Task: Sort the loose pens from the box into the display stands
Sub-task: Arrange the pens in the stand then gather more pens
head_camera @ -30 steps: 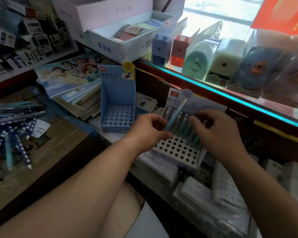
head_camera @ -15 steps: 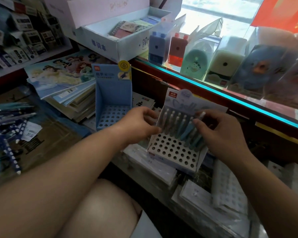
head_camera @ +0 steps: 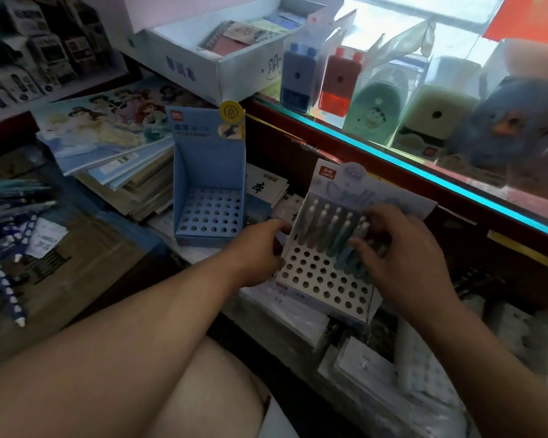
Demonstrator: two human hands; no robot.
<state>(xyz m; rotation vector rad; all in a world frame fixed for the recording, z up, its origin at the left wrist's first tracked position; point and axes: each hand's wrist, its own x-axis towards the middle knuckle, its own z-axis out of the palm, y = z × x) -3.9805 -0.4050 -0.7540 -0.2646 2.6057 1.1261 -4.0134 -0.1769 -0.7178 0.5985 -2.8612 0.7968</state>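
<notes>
A white display stand with a grid of holes stands tilted in the middle, and several teal and grey pens stand in its back rows. My left hand grips the stand's left edge. My right hand has its fingers curled on the pens at the stand's right side. An empty blue display stand stands to the left. Loose blue pens, some dotted, lie in a brown cardboard box at the far left.
Stacked picture books lie behind the blue stand. A white carton and several boxed pencil sharpeners stand on the glass counter at the back. Packs in plastic wrap lie below the white stand.
A second ago my left hand held one teal pen over the white stand. That pen now stands among the others; my left hand moved to the stand's edge and my right hand lowered onto the pens.
</notes>
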